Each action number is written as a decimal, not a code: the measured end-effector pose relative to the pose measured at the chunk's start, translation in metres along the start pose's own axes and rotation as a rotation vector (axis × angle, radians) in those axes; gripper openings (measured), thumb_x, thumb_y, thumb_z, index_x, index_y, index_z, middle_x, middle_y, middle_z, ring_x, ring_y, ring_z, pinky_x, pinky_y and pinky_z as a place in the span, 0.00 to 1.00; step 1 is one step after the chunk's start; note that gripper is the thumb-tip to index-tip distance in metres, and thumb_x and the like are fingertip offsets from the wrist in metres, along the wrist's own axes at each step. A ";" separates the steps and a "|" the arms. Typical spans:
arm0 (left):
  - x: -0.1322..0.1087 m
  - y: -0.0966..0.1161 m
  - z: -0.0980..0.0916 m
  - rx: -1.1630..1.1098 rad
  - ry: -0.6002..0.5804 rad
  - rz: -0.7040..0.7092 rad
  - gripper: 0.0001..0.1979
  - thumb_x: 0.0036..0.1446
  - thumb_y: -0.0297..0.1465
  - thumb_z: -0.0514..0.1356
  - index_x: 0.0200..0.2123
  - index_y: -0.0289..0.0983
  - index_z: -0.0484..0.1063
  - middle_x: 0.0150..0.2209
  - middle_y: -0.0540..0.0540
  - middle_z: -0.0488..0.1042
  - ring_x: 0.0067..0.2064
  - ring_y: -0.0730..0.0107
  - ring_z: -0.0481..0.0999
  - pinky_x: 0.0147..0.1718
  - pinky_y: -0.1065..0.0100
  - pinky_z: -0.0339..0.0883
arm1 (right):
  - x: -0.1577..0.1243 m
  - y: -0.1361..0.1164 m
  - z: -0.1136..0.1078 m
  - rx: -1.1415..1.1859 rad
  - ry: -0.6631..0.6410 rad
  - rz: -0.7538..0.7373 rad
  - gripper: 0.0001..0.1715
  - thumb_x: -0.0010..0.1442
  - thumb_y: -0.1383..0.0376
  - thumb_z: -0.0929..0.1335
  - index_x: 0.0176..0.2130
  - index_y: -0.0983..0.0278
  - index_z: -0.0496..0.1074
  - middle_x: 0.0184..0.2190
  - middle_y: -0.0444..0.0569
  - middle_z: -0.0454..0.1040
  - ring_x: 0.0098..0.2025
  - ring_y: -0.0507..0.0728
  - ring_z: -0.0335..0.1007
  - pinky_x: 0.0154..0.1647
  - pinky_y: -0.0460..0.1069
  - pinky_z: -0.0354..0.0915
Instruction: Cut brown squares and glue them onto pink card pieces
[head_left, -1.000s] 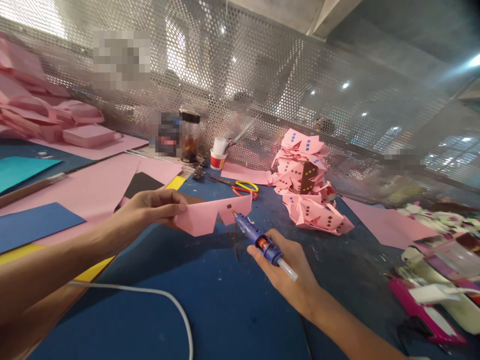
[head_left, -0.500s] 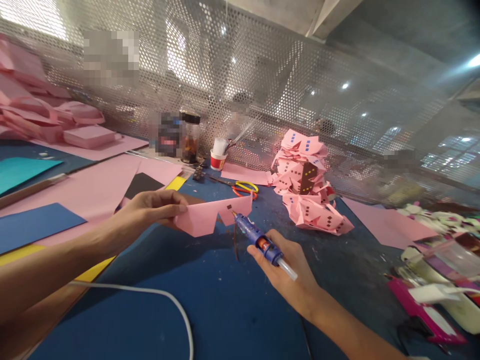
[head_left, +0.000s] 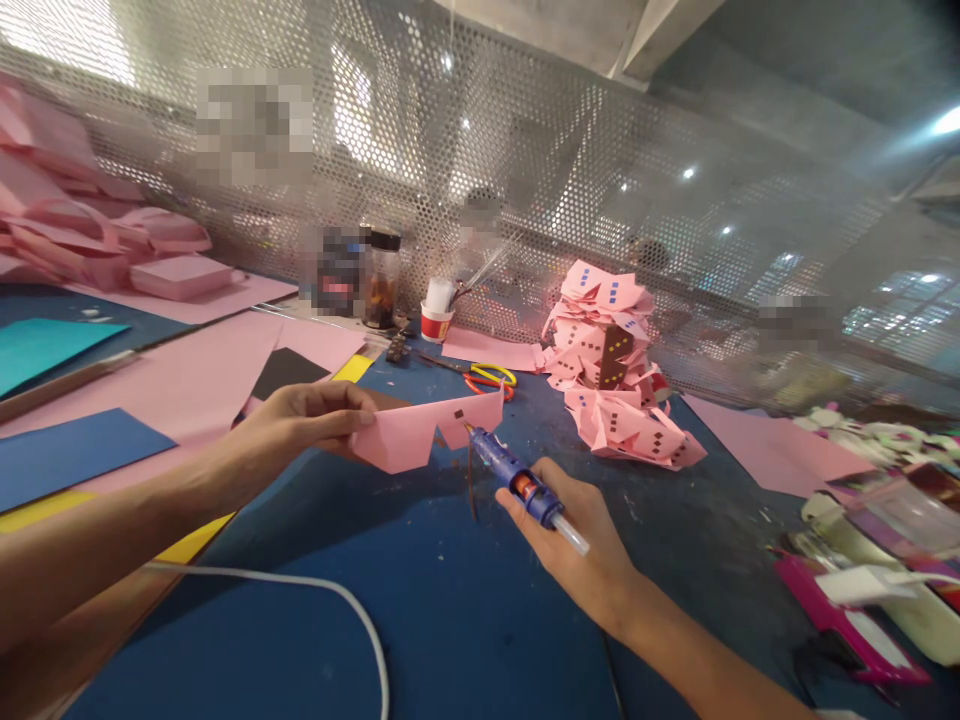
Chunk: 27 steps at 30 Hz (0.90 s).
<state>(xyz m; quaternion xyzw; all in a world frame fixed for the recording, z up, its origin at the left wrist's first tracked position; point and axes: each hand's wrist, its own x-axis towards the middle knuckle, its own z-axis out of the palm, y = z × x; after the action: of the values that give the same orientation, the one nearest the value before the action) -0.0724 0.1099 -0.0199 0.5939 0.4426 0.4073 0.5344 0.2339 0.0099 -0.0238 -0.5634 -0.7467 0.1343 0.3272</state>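
Observation:
Between the thumb and fingers of my left hand (head_left: 326, 415) is the left end of a folded pink paper piece (head_left: 397, 435), held above the blue tabletop. It has a notch in its lower edge and one small dark square near its right part. Wrapped round a blue hot glue gun (head_left: 510, 465) is my right hand (head_left: 581, 530). The gun's nozzle points up and left, at the paper just below the dark square; whether it touches I cannot tell. A clear glue stick juts from its back end.
Scissors (head_left: 487, 378) with red and yellow handles lie behind the paper. A pile of pink paper pieces (head_left: 600, 350) with small squares stands at right. A white cable (head_left: 330, 585) crosses the front. A red-and-white cup (head_left: 435, 322) and a jar (head_left: 382, 280) stand by the perforated screen.
Almost nothing differs. The back end of the glue gun has shifted very slightly left, while the pink paper and my left hand stay in place.

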 end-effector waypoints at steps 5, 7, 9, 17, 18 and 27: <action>0.000 0.001 0.000 0.009 0.011 0.009 0.10 0.51 0.39 0.68 0.31 0.38 0.76 0.27 0.52 0.74 0.31 0.72 0.74 0.30 0.75 0.68 | 0.000 0.001 0.001 -0.010 0.006 -0.001 0.12 0.59 0.67 0.68 0.30 0.60 0.59 0.21 0.36 0.65 0.21 0.49 0.57 0.24 0.44 0.52; 0.000 0.001 0.000 0.005 0.005 0.001 0.10 0.52 0.38 0.68 0.31 0.38 0.76 0.27 0.52 0.75 0.30 0.73 0.74 0.29 0.76 0.68 | 0.000 0.000 0.000 -0.007 0.004 0.003 0.12 0.59 0.67 0.68 0.30 0.60 0.59 0.21 0.36 0.65 0.21 0.48 0.56 0.23 0.44 0.51; -0.001 0.002 0.000 -0.002 0.004 -0.001 0.10 0.52 0.38 0.68 0.31 0.38 0.76 0.27 0.52 0.74 0.29 0.73 0.74 0.29 0.76 0.68 | -0.001 -0.001 0.000 -0.004 -0.001 0.008 0.12 0.59 0.68 0.68 0.31 0.59 0.59 0.21 0.36 0.65 0.21 0.48 0.56 0.23 0.44 0.51; -0.002 0.006 0.001 -0.007 -0.007 -0.017 0.08 0.52 0.37 0.68 0.31 0.39 0.76 0.30 0.50 0.77 0.33 0.69 0.76 0.33 0.73 0.71 | 0.000 0.000 -0.001 -0.004 -0.007 0.019 0.12 0.60 0.66 0.68 0.30 0.59 0.59 0.22 0.37 0.65 0.22 0.49 0.56 0.23 0.44 0.52; -0.003 0.006 0.001 -0.015 -0.008 -0.021 0.08 0.51 0.37 0.68 0.31 0.39 0.77 0.30 0.49 0.77 0.33 0.68 0.76 0.33 0.72 0.72 | 0.001 -0.001 -0.001 0.000 -0.010 0.023 0.12 0.60 0.65 0.68 0.30 0.60 0.59 0.22 0.38 0.65 0.22 0.49 0.55 0.23 0.44 0.52; 0.000 0.005 -0.001 -0.043 -0.014 -0.017 0.09 0.52 0.38 0.68 0.30 0.40 0.77 0.28 0.50 0.76 0.33 0.68 0.77 0.33 0.72 0.73 | 0.002 -0.011 -0.009 0.148 0.015 0.124 0.18 0.64 0.51 0.67 0.30 0.61 0.67 0.21 0.40 0.66 0.23 0.50 0.61 0.23 0.44 0.60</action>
<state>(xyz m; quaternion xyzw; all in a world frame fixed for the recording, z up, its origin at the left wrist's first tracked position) -0.0725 0.1099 -0.0149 0.5813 0.4352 0.4079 0.5535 0.2308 0.0067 -0.0101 -0.5839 -0.6959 0.2050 0.3643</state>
